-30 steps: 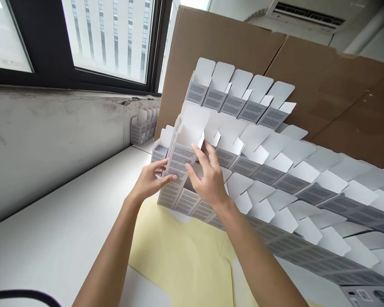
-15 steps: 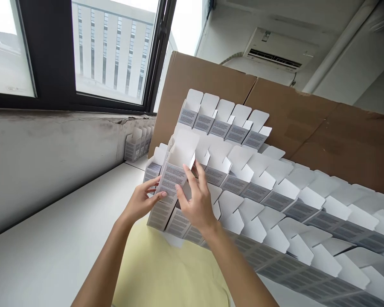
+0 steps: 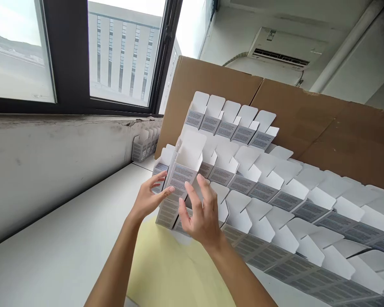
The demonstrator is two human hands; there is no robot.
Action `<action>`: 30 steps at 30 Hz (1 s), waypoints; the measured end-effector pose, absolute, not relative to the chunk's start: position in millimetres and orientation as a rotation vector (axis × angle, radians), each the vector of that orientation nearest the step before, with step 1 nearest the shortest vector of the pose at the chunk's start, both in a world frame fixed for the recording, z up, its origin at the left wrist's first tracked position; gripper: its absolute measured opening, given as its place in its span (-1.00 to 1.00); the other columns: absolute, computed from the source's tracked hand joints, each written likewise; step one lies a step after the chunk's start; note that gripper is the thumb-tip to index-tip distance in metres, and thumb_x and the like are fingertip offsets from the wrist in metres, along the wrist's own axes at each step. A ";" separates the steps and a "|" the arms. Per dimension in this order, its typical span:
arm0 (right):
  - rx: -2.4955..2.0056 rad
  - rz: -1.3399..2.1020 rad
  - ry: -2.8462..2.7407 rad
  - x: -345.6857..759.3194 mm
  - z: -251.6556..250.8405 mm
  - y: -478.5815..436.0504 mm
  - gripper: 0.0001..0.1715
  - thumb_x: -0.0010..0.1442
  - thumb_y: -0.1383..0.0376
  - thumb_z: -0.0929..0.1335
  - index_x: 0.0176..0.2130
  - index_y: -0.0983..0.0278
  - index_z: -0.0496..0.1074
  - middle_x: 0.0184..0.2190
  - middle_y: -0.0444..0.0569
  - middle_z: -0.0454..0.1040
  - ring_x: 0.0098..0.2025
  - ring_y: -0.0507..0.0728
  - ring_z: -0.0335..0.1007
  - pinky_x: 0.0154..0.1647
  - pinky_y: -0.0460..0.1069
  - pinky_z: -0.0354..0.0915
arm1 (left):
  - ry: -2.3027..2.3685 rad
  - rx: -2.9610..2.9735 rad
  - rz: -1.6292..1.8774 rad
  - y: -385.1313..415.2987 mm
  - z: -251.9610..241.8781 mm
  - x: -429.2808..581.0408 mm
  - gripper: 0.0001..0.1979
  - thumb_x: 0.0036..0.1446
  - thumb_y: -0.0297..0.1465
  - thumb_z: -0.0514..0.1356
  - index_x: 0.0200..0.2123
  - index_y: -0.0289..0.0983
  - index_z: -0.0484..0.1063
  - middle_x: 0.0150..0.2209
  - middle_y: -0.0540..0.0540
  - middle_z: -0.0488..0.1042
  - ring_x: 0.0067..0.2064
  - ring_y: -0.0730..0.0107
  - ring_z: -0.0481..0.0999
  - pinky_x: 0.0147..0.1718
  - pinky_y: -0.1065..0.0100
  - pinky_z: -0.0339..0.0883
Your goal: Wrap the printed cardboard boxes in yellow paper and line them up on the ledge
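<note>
A small printed carton (image 3: 182, 175) with its white top flap raised stands on the front row at the left end of the stacked cartons. My left hand (image 3: 152, 194) is at its left side, fingers spread, the thumb touching its printed front. My right hand (image 3: 201, 211) is just in front and to the right of it, fingers apart and curved, holding nothing. Rows of similar open-topped cartons (image 3: 265, 192) run off to the right, their white flaps up.
Brown cardboard (image 3: 217, 76) stands behind the cartons. Yellow material (image 3: 176, 273) lies in front of them on the white table (image 3: 67, 247). More cartons (image 3: 144, 145) stand by the wall, below the window.
My right hand has come away from the carton, its fingers lifting off the front and side. My left hand stays at the left side, its fingers more spread. The view has shifted slightly.
</note>
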State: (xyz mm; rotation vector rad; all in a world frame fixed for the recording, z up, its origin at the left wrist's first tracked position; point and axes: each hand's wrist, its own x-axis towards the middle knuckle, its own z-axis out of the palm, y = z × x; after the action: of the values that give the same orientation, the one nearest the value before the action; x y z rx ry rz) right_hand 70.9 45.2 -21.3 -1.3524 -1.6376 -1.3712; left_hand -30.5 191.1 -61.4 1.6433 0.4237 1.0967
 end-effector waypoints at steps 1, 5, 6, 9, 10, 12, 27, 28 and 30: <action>-1.324 -1.366 -1.649 65.1 -21.8 45.8 -0.30 0.14 0.43 0.34 0.24 0.34 0.15 0.18 0.25 0.18 0.21 0.30 0.18 0.08 0.19 0.32 | 0.423 1.609 1.125 189.4 -59.9 -30.5 -0.40 -0.03 -0.15 0.35 0.09 -0.20 0.42 0.11 -0.17 0.42 0.08 0.16 0.42 0.05 0.17 0.30; -1.234 -1.081 -1.758 38.6 -30.0 56.8 -0.55 0.15 0.49 0.30 0.06 0.34 0.30 -0.05 0.17 0.40 0.04 0.21 0.34 -0.01 0.11 0.37 | 0.433 1.325 1.299 181.0 -50.7 -34.4 -0.61 0.06 -0.13 0.28 -0.13 -0.28 0.52 -0.11 -0.16 0.53 -0.08 0.27 0.48 -0.08 0.28 0.35; -1.235 -0.941 -1.770 31.5 -34.1 62.6 -0.63 0.17 0.50 0.27 -0.01 0.33 0.33 -0.14 0.12 0.44 -0.05 0.17 0.39 -0.08 0.07 0.39 | 0.449 1.257 1.339 180.4 -49.2 -37.4 -0.65 0.07 -0.14 0.27 -0.21 -0.30 0.53 -0.20 -0.13 0.54 -0.15 0.32 0.49 -0.13 0.32 0.36; -1.287 -0.488 -1.686 10.2 -49.6 89.4 -0.78 0.21 0.47 0.23 -0.15 0.31 0.36 -0.29 0.01 0.46 -0.27 0.08 0.41 -0.27 -0.01 0.38 | 0.528 1.174 1.348 188.0 -54.0 -53.1 -0.69 0.04 -0.15 0.29 -0.39 -0.32 0.49 -0.41 -0.05 0.47 -0.36 0.44 0.41 -0.31 0.39 0.34; -1.314 -0.344 -1.632 3.5 -55.2 101.5 -0.80 0.21 0.44 0.23 -0.17 0.31 0.37 -0.28 0.01 0.46 -0.30 0.06 0.40 -0.32 -0.03 0.37 | 0.560 1.165 1.319 194.1 -59.7 -60.0 -0.70 0.02 -0.16 0.30 -0.41 -0.32 0.48 -0.44 -0.03 0.45 -0.40 0.46 0.38 -0.36 0.40 0.32; -1.370 -0.085 -1.506 -8.6 -66.4 130.4 -0.82 0.21 0.38 0.25 -0.18 0.30 0.39 -0.24 0.00 0.45 -0.33 0.04 0.40 -0.39 -0.07 0.36 | 0.628 1.132 1.272 210.5 -77.6 -74.5 -0.70 -0.03 -0.17 0.31 -0.39 -0.31 0.46 -0.44 -0.02 0.43 -0.43 0.47 0.37 -0.39 0.40 0.31; -2.035 0.226 -1.251 7.8 -125.0 361.9 -0.71 0.18 0.41 0.23 -0.09 0.29 0.39 0.01 0.08 0.39 0.00 0.18 0.39 -0.02 0.05 0.33 | 0.909 1.275 1.168 319.1 -188.6 -98.9 -0.61 0.00 -0.12 0.22 -0.21 -0.30 0.46 -0.33 -0.09 0.45 -0.40 0.39 0.36 -0.35 0.34 0.29; -2.073 0.184 -1.278 15.4 -121.5 375.3 -0.68 0.17 0.41 0.24 -0.06 0.29 0.38 0.03 0.09 0.36 0.02 0.21 0.37 -0.02 0.08 0.33 | 0.917 1.284 1.154 319.5 -189.9 -98.2 -0.59 0.00 -0.11 0.23 -0.19 -0.29 0.46 -0.32 -0.09 0.45 -0.38 0.38 0.37 -0.33 0.33 0.29; -2.141 0.094 -1.309 30.7 -113.3 401.3 -0.64 0.19 0.43 0.22 -0.01 0.29 0.35 0.04 0.12 0.33 0.06 0.23 0.33 -0.02 0.10 0.33 | 0.926 1.329 1.115 319.4 -191.4 -97.3 -0.58 0.03 -0.07 0.21 -0.17 -0.27 0.45 -0.31 -0.09 0.44 -0.35 0.36 0.37 -0.30 0.32 0.30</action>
State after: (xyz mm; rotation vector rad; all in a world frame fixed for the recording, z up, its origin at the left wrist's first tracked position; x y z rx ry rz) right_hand 30.7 401.3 -113.3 -2.1406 -1.3086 0.0943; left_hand -97.3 319.4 -191.4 1.3293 0.9257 1.1151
